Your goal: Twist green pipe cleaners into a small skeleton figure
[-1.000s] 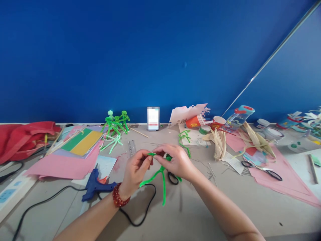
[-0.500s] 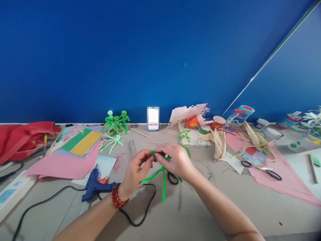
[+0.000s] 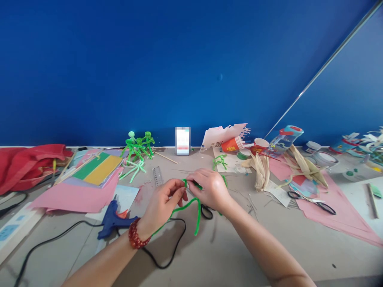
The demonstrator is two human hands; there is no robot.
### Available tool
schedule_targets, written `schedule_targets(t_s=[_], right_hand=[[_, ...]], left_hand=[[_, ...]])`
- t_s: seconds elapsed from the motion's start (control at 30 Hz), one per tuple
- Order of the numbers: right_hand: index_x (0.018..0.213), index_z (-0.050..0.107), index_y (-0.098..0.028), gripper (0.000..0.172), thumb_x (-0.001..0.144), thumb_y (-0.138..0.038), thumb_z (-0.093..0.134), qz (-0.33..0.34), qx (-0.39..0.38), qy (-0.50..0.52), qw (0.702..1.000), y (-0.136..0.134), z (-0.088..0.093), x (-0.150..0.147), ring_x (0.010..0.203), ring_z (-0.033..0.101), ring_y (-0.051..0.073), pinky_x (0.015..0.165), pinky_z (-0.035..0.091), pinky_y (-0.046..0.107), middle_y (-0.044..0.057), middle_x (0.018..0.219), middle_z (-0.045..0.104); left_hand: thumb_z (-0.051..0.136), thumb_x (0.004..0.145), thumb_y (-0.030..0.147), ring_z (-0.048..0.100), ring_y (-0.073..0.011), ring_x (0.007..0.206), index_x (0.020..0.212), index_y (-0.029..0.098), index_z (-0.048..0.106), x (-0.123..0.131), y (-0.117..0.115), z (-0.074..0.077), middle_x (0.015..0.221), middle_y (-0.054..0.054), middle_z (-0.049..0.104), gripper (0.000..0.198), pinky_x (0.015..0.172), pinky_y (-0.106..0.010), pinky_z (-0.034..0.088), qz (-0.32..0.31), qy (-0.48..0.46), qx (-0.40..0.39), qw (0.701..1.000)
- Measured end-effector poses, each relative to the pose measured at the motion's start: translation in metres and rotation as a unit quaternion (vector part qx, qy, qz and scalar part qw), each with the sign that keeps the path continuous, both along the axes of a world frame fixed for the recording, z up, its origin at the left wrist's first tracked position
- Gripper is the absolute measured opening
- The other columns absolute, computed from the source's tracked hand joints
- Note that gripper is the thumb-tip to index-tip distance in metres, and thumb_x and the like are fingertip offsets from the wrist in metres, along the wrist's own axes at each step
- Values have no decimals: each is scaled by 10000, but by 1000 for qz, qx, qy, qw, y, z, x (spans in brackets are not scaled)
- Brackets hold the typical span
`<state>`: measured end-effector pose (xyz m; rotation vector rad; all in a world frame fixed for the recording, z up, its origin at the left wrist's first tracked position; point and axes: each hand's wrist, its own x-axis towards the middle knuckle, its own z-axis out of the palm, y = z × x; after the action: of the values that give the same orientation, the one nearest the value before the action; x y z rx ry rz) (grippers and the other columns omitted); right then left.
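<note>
A bright green pipe cleaner piece is held between both hands above the table, with loose strands hanging below. My left hand, a red beaded bracelet on its wrist, pinches it with thumb and forefinger. Facing it, my right hand is closed on the same piece, its fingertips nearly touching the left ones. Part of the piece is hidden behind the hands. The black handle of a pair of scissors shows beneath the right hand.
A blue glue gun with a black cord lies left. Finished green pipe cleaner figures stand at the back near a phone. On the right are black-handled scissors, pink paper and dried husks.
My left hand has shifted slightly left and down. The green piece has turned in the fingers, so one strand now reaches past the left wrist and the hanging strand tilts.
</note>
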<state>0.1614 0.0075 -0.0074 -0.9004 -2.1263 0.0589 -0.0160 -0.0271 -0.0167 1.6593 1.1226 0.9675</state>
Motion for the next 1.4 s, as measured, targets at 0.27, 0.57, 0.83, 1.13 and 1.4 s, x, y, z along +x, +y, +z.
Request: schedule_targets(t_s=[0.27,0.57,0.83,1.13,1.4], right_hand=[[820,678,-194,102,837,-124,606,52,-136,49,988,4,1,5,687,625,134,625,436,210,11,754,698],[783,696,-181,93,790,-135,616,75,-281,111,950,4,3,5,664,618,119,585,447,189,-7,730,689],[782,699,-170,78,774,-175,622,103,-393,187,894,9,-2,5,599,565,103,562,426,204,-14,692,680],[824,704,-165,80,806,-188,630,123,-372,165,905,7,-1,5,655,614,116,612,450,200,-5,715,694],[784,674,-186,93,804,-121,611,101,-263,80,956,2,5,3,689,621,123,646,458,203,-8,737,678]], left_hand=[[534,919,173,636,-163,758,998,189,599,-11,4,10,832,-30,670,104,714,-266,495,37,217,283,933],[497,922,99,573,-244,1113,1213,205,537,-26,17,6,1195,-112,630,312,917,-400,500,-54,298,414,858],[539,898,124,583,-265,1087,1106,231,608,-34,24,1,1160,-114,635,244,868,-436,512,-77,307,481,817],[533,916,98,620,-171,983,1120,220,571,-33,25,9,1047,-69,664,241,852,-296,509,-98,159,358,915],[504,939,183,595,-185,811,942,203,605,-31,20,13,868,-42,671,103,750,-314,461,-73,260,362,892]])
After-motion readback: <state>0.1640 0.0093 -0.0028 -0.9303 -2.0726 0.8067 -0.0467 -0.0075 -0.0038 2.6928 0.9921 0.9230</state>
